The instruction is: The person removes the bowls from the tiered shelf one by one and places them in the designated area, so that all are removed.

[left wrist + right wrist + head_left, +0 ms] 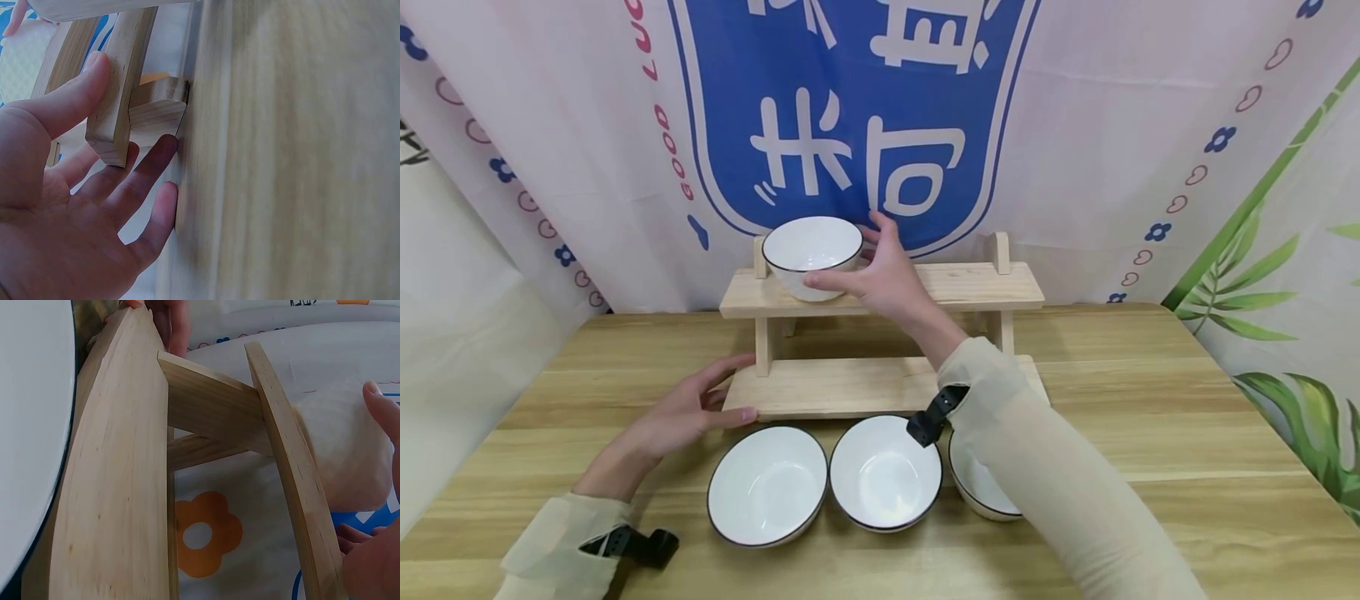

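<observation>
A white bowl with a dark rim [812, 243] stands at the left end of a two-tier wooden rack's upper board [962, 285]. My right hand [891, 279] holds this bowl from its right side, thumb across the front and fingers behind. In the right wrist view, the bowl's pale outer wall [344, 456] shows beside the upper board. My left hand [677, 412] grips the left end of the lower board [842, 387]. The left wrist view has the thumb over the board end [115, 100] and the fingers spread around and below it.
Three more white bowls line up before the rack: a left one [767, 487], a middle one [886, 475] and a right one [977, 479] partly covered by my right sleeve. A printed curtain [1090, 167] hangs behind the wooden table [1150, 417].
</observation>
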The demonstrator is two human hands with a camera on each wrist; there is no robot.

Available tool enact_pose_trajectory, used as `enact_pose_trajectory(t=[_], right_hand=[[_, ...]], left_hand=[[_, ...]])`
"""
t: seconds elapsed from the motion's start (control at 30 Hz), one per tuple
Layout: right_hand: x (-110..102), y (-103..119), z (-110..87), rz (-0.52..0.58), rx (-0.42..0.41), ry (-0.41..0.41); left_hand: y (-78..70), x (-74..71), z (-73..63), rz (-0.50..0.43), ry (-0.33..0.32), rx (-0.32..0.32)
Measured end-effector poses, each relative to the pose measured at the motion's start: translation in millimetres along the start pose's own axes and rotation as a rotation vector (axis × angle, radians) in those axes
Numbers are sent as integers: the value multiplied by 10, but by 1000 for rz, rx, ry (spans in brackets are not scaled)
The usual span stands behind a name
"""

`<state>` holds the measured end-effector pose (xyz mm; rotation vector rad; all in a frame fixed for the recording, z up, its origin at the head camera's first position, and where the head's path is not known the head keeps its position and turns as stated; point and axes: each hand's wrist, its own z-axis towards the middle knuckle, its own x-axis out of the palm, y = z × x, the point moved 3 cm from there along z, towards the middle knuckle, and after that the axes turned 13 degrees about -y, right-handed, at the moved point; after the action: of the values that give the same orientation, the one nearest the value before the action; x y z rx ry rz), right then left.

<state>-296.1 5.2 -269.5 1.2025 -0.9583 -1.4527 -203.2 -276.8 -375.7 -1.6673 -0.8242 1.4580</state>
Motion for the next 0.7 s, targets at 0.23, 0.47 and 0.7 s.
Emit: enact_pose_trajectory(t=[0.23, 0.47, 0.7], right_hand=[[44, 17, 11, 0, 29, -5], [98, 25, 24, -31, 27, -4], [151, 19, 37, -60, 3, -1]], left_hand=[[8, 2, 2, -4, 1, 2], [-1, 1, -6, -10, -2, 2], [-7, 7, -4, -7, 0, 7]])
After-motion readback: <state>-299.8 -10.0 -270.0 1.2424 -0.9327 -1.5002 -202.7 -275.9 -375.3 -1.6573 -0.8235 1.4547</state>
